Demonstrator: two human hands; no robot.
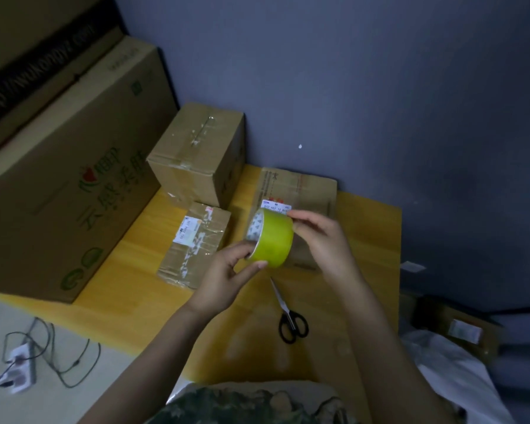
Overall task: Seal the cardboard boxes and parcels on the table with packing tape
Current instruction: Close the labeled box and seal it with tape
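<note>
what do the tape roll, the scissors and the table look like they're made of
The tape roll looks like glossy yellow-green plastic film on a printed, probably cardboard, core. The scissors have pale metal-looking blades and black handles, likely plastic. The table is smooth yellow with a faint sheen: varnished wood or laminate, I cannot tell which.

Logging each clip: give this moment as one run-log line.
phase: tape prep | left hand: grips roll | right hand: pinches roll edge | scissors: on table, untouched
</note>
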